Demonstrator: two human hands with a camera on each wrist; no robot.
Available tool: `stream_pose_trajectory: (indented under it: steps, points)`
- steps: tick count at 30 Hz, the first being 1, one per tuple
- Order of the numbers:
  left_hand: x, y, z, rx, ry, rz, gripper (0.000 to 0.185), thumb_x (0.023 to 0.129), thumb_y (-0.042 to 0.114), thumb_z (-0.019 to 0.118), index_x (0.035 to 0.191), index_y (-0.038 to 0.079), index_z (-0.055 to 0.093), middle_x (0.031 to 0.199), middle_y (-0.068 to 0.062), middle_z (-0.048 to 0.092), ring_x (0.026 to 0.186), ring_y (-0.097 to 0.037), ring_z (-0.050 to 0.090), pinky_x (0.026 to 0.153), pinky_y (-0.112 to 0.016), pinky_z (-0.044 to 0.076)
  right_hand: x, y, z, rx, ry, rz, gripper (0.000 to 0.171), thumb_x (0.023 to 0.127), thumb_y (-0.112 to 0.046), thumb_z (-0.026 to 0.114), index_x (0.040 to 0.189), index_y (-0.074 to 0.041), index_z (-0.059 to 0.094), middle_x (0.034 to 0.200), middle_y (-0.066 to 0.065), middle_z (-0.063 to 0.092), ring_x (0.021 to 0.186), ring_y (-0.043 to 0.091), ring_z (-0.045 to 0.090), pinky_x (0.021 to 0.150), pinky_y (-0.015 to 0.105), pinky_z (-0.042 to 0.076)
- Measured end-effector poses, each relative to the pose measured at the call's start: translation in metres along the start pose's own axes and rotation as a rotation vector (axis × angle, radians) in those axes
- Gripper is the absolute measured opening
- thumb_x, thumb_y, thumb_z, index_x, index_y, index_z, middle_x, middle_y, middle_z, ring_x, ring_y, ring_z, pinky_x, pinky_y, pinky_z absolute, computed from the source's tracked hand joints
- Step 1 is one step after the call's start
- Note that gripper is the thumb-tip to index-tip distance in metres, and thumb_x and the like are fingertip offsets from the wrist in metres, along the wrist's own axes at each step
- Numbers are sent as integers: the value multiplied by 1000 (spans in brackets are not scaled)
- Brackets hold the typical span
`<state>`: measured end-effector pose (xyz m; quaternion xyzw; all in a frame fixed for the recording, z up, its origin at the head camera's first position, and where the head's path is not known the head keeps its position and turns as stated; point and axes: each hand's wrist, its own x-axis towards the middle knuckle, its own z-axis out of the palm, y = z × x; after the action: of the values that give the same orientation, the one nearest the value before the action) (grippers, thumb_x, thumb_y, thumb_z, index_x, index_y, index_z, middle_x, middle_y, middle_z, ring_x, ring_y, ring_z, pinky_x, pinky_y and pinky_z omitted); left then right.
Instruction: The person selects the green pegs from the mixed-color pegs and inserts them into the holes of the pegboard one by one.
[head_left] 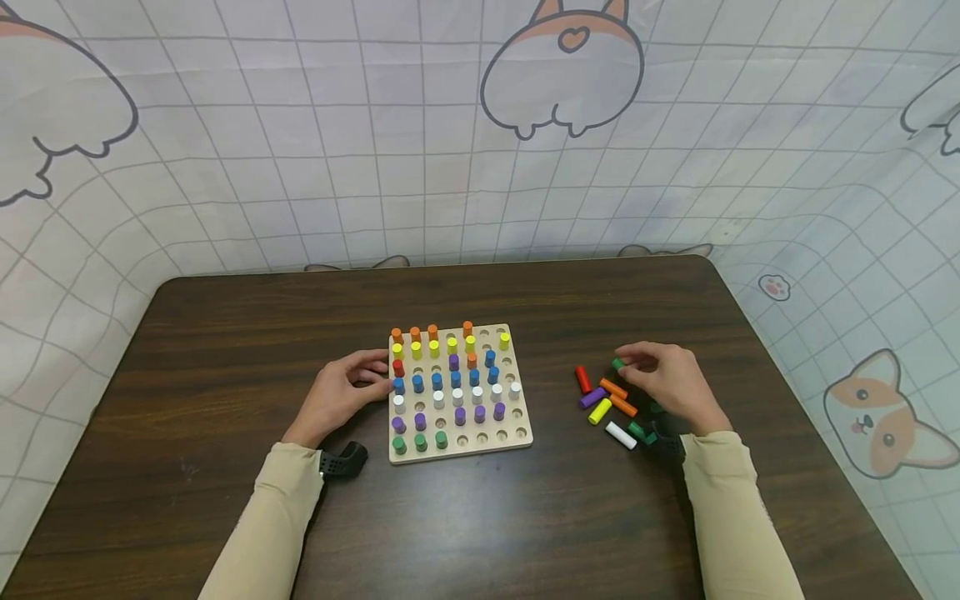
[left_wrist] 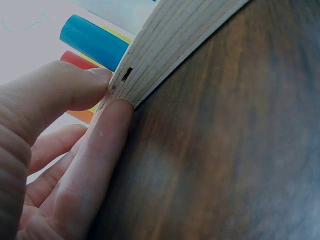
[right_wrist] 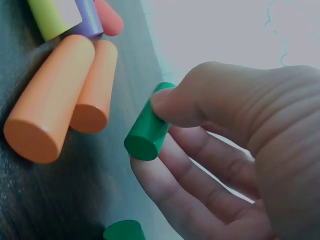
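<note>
A light wooden pegboard (head_left: 491, 425) stands near the table's middle, with rows of coloured pegs and several bare holes. At its left edge my left hand (head_left: 341, 396) holds the board; in the left wrist view the thumb lies at the upper edge and a finger at the lower edge. Between the thumb and fingers of my right hand (head_left: 667, 383) a green peg (right_wrist: 147, 132) is pinched, above the loose pegs on the right. An orange peg (right_wrist: 50, 100) and a second one lie beside that hand in the right wrist view.
On the dark wooden table (head_left: 300, 517) to the right of the board lie loose pegs: a red peg (head_left: 582, 380), a purple peg (head_left: 592, 398), a yellow peg (head_left: 600, 412), a white peg (head_left: 621, 436) and green ones. A cloth with a grid print (head_left: 420, 150) hangs behind the table.
</note>
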<state>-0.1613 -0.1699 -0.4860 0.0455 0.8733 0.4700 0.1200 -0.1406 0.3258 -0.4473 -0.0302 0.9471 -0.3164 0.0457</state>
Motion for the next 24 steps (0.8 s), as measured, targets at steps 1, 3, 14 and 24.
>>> stream_pose_trajectory:
  steps: [1,3,14,24]
  points:
    - [0,0,0,1,0,0,59,94,36,77,146,17,57,127,-9,69,107,-20,69,102,-43,52,0,0,0,11,2,6,30,96,-14,71,126,-6,72,111,15,77,96,28,73,83,46,62]
    - [0,0,0,2,1,-2,59,94,35,77,146,17,57,127,-8,69,107,-20,69,102,-43,52,0,0,-1,25,4,13,34,97,-14,70,130,-6,70,114,16,76,99,30,73,85,47,61]
    - [1,-1,0,10,3,-8,60,93,37,77,146,17,57,127,-9,69,108,-20,69,104,-46,52,-1,-2,-4,85,-6,15,32,100,-18,68,131,-10,71,118,16,77,100,29,74,86,42,61]
    - [1,-1,0,12,-1,-10,60,93,38,77,147,17,57,127,-9,69,108,-20,69,104,-46,53,0,0,-2,160,-14,-6,30,100,-20,68,129,-14,72,120,14,76,94,10,71,75,23,57]
